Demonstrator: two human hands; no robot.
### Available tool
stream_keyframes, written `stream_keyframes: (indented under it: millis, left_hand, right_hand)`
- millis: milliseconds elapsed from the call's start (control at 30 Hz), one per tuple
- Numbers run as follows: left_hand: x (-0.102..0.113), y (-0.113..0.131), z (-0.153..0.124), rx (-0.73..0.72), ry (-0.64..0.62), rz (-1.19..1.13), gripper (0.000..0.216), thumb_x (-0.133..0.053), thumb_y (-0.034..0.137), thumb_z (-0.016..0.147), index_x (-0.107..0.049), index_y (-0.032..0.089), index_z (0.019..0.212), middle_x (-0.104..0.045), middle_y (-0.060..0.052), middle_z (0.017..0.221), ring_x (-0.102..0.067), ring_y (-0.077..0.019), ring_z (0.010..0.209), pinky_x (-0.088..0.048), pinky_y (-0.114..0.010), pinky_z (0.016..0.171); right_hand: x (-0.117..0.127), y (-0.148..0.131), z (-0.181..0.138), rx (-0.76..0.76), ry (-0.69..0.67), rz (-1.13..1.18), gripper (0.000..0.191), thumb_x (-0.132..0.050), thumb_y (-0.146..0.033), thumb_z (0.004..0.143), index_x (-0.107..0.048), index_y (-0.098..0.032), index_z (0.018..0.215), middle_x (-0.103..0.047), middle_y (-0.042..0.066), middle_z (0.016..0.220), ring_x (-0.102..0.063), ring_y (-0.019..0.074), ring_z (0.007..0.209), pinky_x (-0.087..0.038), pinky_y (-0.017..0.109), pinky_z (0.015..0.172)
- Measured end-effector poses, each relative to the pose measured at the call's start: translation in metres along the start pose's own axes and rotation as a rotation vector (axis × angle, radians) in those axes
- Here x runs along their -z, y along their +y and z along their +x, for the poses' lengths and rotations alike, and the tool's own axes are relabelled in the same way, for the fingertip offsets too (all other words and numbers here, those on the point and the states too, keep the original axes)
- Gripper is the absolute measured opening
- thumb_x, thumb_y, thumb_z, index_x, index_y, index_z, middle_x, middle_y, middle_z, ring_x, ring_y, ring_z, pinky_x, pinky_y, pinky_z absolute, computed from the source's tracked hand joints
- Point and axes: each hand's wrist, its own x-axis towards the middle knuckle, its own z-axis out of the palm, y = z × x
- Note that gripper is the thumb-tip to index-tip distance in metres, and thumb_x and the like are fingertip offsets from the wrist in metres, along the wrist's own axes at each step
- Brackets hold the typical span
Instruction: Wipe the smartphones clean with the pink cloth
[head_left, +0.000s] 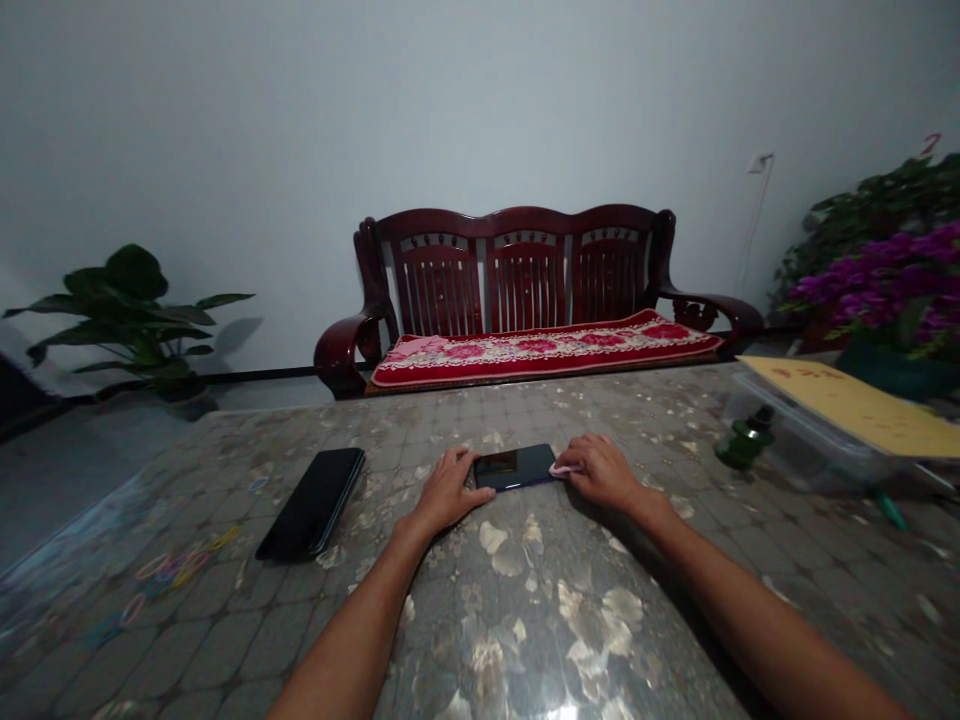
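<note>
A black phone (516, 466) lies flat on the patterned table (525, 600) in front of me. My left hand (448, 490) rests at its left end, fingers curled against the edge, steadying it. My right hand (604, 472) is at the phone's right end, fingers pinched on a small pink cloth (562, 468) that touches the phone's corner. A second black phone (313, 503) lies apart to the left, touched by neither hand.
Coloured rubber bands (176, 568) are scattered at the table's left. A green bottle (742, 444), a clear plastic box (806, 445) under a yellow sheet (862, 405) stand at right. Beyond the table are a red wooden bench (525, 300) and potted plants (135, 315).
</note>
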Motion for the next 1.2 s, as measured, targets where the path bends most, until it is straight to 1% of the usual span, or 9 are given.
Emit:
stream_keyframes:
  millis: [133, 267, 400, 533, 733, 833, 933, 1000, 1200]
  left_hand:
    - [0.0, 0.001, 0.0, 0.012, -0.002, -0.007, 0.057, -0.076, 0.038, 0.074, -0.059, 0.022, 0.126, -0.052, -0.012, 0.136, -0.051, -0.0321, 0.13, -0.042, -0.043, 0.11]
    - [0.001, 0.002, 0.0, 0.014, -0.009, 0.005, 0.058, -0.076, 0.038, 0.075, -0.059, 0.022, 0.128, -0.051, -0.013, 0.137, -0.05, -0.0318, 0.13, -0.041, -0.043, 0.11]
    - [0.002, 0.003, 0.0, 0.013, -0.023, 0.022, 0.059, -0.075, 0.039, 0.076, -0.058, 0.02, 0.129, -0.051, -0.015, 0.137, -0.05, -0.0321, 0.13, -0.041, -0.042, 0.11]
    - [0.002, 0.004, 0.0, 0.011, -0.019, 0.021, 0.058, -0.076, 0.04, 0.075, -0.058, 0.023, 0.128, -0.052, -0.013, 0.136, -0.051, -0.0317, 0.129, -0.041, -0.043, 0.11]
    - [0.0, 0.001, 0.0, 0.007, 0.0, -0.002, 0.057, -0.076, 0.041, 0.075, -0.059, 0.024, 0.126, -0.052, -0.012, 0.136, -0.051, -0.0323, 0.129, -0.04, -0.044, 0.11]
    - [-0.001, 0.0, 0.0, 0.003, 0.001, 0.003, 0.057, -0.075, 0.041, 0.075, -0.058, 0.024, 0.127, -0.052, -0.012, 0.136, -0.051, -0.0323, 0.129, -0.041, -0.044, 0.11]
    - [0.0, 0.0, 0.0, 0.006, -0.008, 0.02, 0.058, -0.076, 0.041, 0.076, -0.058, 0.022, 0.127, -0.052, -0.013, 0.136, -0.051, -0.0324, 0.129, -0.041, -0.044, 0.11]
    - [0.0, 0.001, 0.0, 0.01, -0.011, 0.032, 0.058, -0.076, 0.04, 0.076, -0.058, 0.022, 0.128, -0.051, -0.013, 0.136, -0.051, -0.0322, 0.129, -0.04, -0.044, 0.111]
    - [0.0, 0.002, 0.0, 0.003, -0.004, 0.047, 0.058, -0.076, 0.038, 0.076, -0.058, 0.021, 0.128, -0.051, -0.012, 0.135, -0.05, -0.0313, 0.129, -0.04, -0.043, 0.111]
  right_hand:
    - [0.0, -0.01, 0.005, -0.011, -0.003, -0.036, 0.026, -0.057, -0.019, 0.087, -0.079, -0.027, 0.098, -0.071, 0.005, 0.096, -0.056, 0.0211, 0.099, -0.029, 0.032, 0.085]
    - [-0.004, -0.018, 0.006, 0.032, 0.007, -0.033, 0.027, -0.057, -0.018, 0.086, -0.079, -0.027, 0.099, -0.071, 0.005, 0.095, -0.055, 0.0214, 0.098, -0.029, 0.033, 0.086]
    - [-0.004, -0.014, 0.005, 0.04, 0.013, -0.057, 0.026, -0.057, -0.021, 0.087, -0.079, -0.027, 0.098, -0.071, 0.005, 0.094, -0.055, 0.0222, 0.097, -0.029, 0.034, 0.086]
    - [0.0, -0.013, 0.006, 0.015, 0.009, -0.095, 0.026, -0.057, -0.021, 0.087, -0.079, -0.028, 0.098, -0.071, 0.006, 0.095, -0.055, 0.0229, 0.097, -0.029, 0.034, 0.086]
    - [-0.001, -0.032, 0.01, 0.104, 0.001, -0.079, 0.026, -0.057, -0.02, 0.087, -0.079, -0.027, 0.097, -0.071, 0.006, 0.095, -0.055, 0.0228, 0.097, -0.029, 0.035, 0.089]
    - [0.001, -0.028, 0.011, 0.121, -0.001, -0.09, 0.026, -0.057, -0.02, 0.087, -0.079, -0.027, 0.096, -0.071, 0.007, 0.093, -0.055, 0.023, 0.096, -0.029, 0.035, 0.089]
    - [0.004, -0.019, 0.012, 0.097, -0.007, -0.108, 0.026, -0.057, -0.02, 0.086, -0.08, -0.027, 0.095, -0.071, 0.007, 0.093, -0.054, 0.0237, 0.096, -0.029, 0.035, 0.087]
    - [0.004, -0.018, 0.013, 0.091, -0.005, -0.112, 0.026, -0.056, -0.02, 0.086, -0.08, -0.027, 0.096, -0.071, 0.007, 0.093, -0.054, 0.024, 0.096, -0.029, 0.036, 0.087]
    - [-0.01, -0.047, 0.025, 0.19, 0.009, -0.067, 0.026, -0.058, -0.02, 0.085, -0.08, -0.028, 0.097, -0.07, 0.007, 0.092, -0.054, 0.0228, 0.095, -0.029, 0.036, 0.088]
